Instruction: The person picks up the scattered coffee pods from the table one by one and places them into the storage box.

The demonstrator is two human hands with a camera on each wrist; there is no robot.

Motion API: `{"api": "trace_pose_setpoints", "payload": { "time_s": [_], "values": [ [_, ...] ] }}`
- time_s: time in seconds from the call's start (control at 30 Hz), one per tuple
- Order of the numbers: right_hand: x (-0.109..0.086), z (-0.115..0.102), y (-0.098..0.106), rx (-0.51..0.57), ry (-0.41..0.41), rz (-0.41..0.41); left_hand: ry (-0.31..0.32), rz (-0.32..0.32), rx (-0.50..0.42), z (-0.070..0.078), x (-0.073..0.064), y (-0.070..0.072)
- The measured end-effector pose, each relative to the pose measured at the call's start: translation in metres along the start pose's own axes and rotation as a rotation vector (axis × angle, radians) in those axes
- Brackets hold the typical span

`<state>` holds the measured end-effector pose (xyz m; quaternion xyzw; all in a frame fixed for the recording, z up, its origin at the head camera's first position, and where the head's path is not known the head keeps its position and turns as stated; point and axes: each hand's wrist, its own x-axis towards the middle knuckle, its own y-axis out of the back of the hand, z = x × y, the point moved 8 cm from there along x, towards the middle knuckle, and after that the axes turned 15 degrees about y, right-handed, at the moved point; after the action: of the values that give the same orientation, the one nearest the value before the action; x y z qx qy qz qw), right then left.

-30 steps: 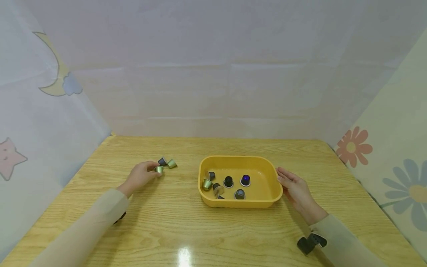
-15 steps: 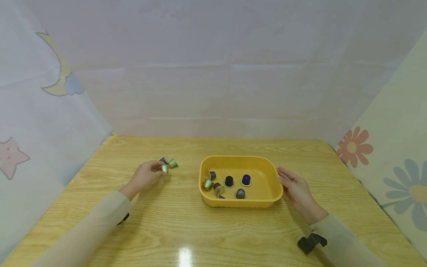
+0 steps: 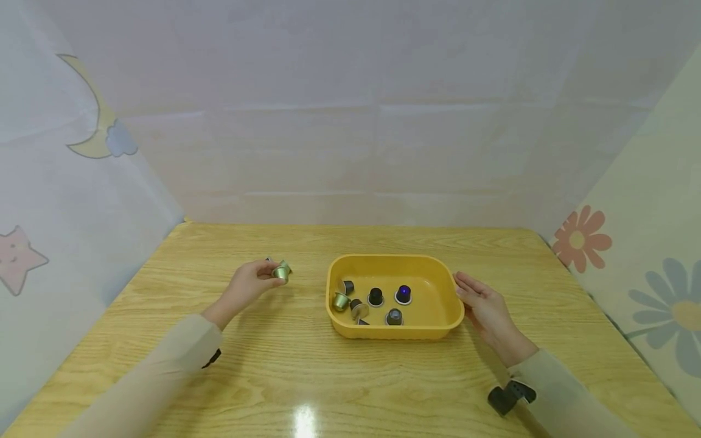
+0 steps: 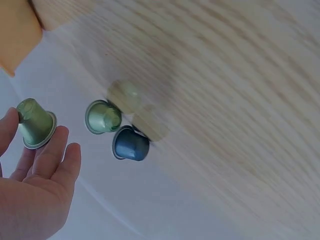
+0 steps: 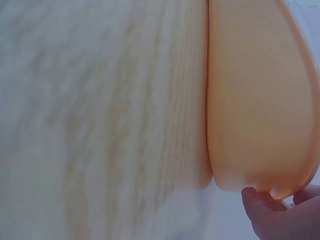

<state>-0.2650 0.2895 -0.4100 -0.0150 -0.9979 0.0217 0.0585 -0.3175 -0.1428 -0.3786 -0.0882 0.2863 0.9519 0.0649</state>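
Between the thumb and fingers of my left hand [image 3: 243, 289] is a green coffee capsule [image 4: 36, 123], pinched just above the table. A second green capsule [image 4: 103, 117] and a dark blue capsule [image 4: 131, 144] lie side by side on the table near that hand. In the head view the held capsule partly covers the other green one, and my fingers hide most of the dark one. My right hand [image 3: 493, 319] touches the right end of a yellow bin [image 3: 394, 333], its fingers fairly straight against the outer wall.
Several capsules sit in the bin, among them a green one [image 3: 341, 301], a black one [image 3: 375, 297], a purple-blue one [image 3: 403, 294] and a grey one [image 3: 394, 317]. The wooden table [image 3: 263, 377] ends at a fabric-covered wall [image 3: 350, 170] behind.
My left hand has shifted to the right and slightly up with the green capsule in its fingers, away from the dark capsule's side. The right hand and the bin have stayed in place.
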Motion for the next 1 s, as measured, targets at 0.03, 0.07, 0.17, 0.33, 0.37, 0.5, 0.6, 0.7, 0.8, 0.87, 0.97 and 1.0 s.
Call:
{"api": "trace_pose_setpoints", "payload": {
  "time_s": [0.03, 0.07, 0.17, 0.33, 0.37, 0.5, 0.6, 0.7, 0.8, 0.87, 0.97, 1.0],
  "values": [
    [0.0, 0.0, 0.0, 0.001, 0.0, 0.0, -0.003, -0.001, -0.006, 0.001, 0.0, -0.001],
    [0.0, 0.0, 0.0, 0.002, -0.001, 0.0, -0.004, -0.003, -0.015, 0.002, 0.0, -0.001],
    [0.0, 0.001, 0.0, 0.003, -0.006, -0.001, -0.011, -0.004, -0.029, 0.004, -0.001, -0.003],
    [0.001, 0.002, 0.001, 0.002, -0.016, -0.003, -0.03, -0.013, -0.044, 0.009, -0.001, -0.009],
    [0.0, 0.002, 0.001, 0.002, -0.016, -0.003, -0.034, -0.014, -0.046, 0.01, -0.001, -0.01],
    [0.0, 0.001, 0.001, 0.006, -0.015, 0.003, -0.033, -0.018, -0.061, 0.014, 0.001, -0.016],
    [0.001, 0.001, 0.001, 0.011, -0.015, 0.009, -0.028, -0.018, -0.067, 0.018, 0.002, -0.019],
    [0.001, 0.001, 0.001, 0.014, -0.018, 0.012, -0.032, -0.017, -0.071, 0.023, 0.003, -0.021],
    [0.001, 0.002, 0.001, 0.024, -0.019, 0.013, -0.039, -0.019, -0.077, 0.026, 0.003, -0.024],
    [0.001, 0.003, 0.001, 0.031, -0.016, 0.011, -0.049, -0.022, -0.082, 0.029, 0.003, -0.027],
    [0.001, 0.003, 0.001, 0.035, -0.009, 0.013, -0.057, -0.035, -0.098, 0.033, 0.002, -0.032],
    [0.001, 0.003, 0.001, 0.035, -0.007, 0.013, -0.058, -0.039, -0.104, 0.035, 0.002, -0.034]
  ]
}}
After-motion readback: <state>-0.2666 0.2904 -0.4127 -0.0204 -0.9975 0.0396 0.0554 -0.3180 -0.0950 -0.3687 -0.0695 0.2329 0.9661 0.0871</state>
